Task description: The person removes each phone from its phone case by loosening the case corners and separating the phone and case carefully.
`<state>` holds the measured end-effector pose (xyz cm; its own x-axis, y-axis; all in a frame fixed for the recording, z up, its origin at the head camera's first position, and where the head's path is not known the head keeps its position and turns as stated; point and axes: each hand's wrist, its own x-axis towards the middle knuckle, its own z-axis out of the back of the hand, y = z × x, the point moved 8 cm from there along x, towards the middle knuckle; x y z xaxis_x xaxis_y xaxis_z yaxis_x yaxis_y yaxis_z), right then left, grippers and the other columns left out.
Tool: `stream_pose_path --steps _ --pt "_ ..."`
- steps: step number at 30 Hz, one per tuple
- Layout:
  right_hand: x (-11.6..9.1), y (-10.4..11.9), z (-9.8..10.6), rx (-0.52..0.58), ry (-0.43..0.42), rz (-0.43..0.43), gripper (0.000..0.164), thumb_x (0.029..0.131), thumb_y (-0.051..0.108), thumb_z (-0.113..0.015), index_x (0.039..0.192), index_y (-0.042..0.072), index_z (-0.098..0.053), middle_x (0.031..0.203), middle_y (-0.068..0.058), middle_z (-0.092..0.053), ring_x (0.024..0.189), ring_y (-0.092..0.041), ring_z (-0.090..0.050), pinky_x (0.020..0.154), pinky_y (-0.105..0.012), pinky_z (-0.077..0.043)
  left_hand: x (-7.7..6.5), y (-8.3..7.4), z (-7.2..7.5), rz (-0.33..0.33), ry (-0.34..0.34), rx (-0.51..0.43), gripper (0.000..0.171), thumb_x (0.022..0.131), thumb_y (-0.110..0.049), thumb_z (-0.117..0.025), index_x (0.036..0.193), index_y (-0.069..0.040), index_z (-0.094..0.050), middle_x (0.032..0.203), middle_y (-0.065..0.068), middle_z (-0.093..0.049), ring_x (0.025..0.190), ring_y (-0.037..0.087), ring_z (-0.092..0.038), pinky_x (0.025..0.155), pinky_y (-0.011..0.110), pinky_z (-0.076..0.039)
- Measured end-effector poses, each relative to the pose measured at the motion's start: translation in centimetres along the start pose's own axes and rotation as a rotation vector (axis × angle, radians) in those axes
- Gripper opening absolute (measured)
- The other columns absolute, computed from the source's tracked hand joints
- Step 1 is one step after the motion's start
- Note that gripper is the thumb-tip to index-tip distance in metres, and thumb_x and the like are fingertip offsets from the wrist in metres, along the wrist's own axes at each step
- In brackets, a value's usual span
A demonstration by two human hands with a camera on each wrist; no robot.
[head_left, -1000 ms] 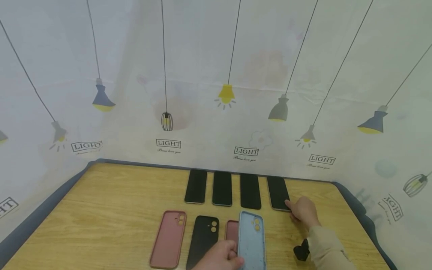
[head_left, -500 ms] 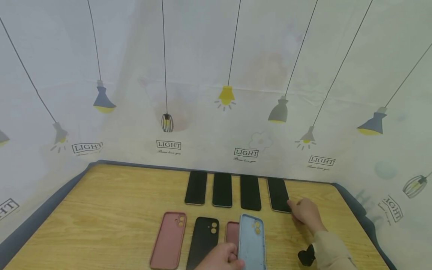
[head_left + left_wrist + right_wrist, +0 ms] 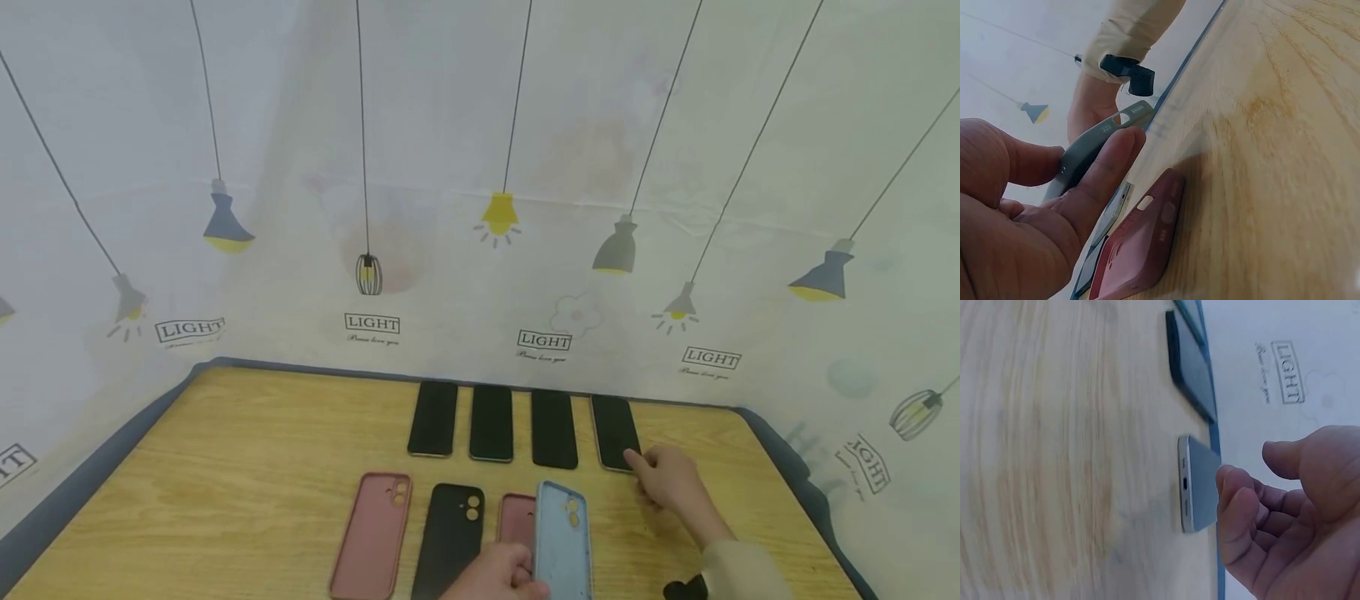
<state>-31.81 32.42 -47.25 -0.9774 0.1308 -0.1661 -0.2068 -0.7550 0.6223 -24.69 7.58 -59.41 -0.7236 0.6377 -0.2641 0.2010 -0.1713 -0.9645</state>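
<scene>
My left hand point(image 3: 501, 573) pinches a light blue phone case point(image 3: 564, 533) between thumb and fingers. In the left wrist view the case point(image 3: 1094, 140) stands tilted above the table, its port cutout toward the camera. A pink phone case point(image 3: 517, 518) lies partly hidden behind the blue one and the hand. My right hand point(image 3: 667, 479) is at the lower right corner of the rightmost phone point(image 3: 615, 429), which lies flat, dark face up. In the right wrist view, thumb and curled fingers stand apart with nothing between them, beside the silver-edged phone point(image 3: 1200, 487).
Three more dark phones point(image 3: 433, 418) lie in a row to the left, along the back of the wooden table point(image 3: 225, 467). Nearer, a pink case point(image 3: 372, 533) and a black case point(image 3: 450, 533) lie side by side. A lamp-printed curtain point(image 3: 450, 125) stands behind.
The blue case has shifted slightly right in my left hand, showing more of the pink case behind. My right hand drew slightly right off the phone's corner, then came back left over it.
</scene>
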Motion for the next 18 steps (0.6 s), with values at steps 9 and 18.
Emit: stream_pose_path --steps 9,18 --pt "-1.5 1.4 -0.7 0.117 0.031 0.004 0.038 0.108 0.030 -0.055 0.088 -0.001 -0.060 0.073 -0.010 -0.064 0.059 -0.019 -0.058 0.055 -0.033 -0.053 0.4 0.0 -0.7 0.004 0.050 -0.025 0.021 0.101 -0.023 -0.069 0.094 -0.003 -0.067 0.080 0.009 -0.074 0.072 0.016 -0.069 0.062 0.031 -0.053" --pt "-2.2 1.5 -0.7 0.158 0.031 -0.005 0.036 0.108 0.027 -0.056 0.087 -0.001 -0.061 0.071 -0.008 -0.063 0.057 -0.019 -0.057 0.051 -0.030 -0.051 1.6 0.3 -2.3 0.045 0.124 -0.076 0.024 0.102 -0.023 -0.068 0.102 0.002 -0.069 0.093 0.017 -0.077 0.087 0.017 -0.072 0.072 0.029 -0.056"
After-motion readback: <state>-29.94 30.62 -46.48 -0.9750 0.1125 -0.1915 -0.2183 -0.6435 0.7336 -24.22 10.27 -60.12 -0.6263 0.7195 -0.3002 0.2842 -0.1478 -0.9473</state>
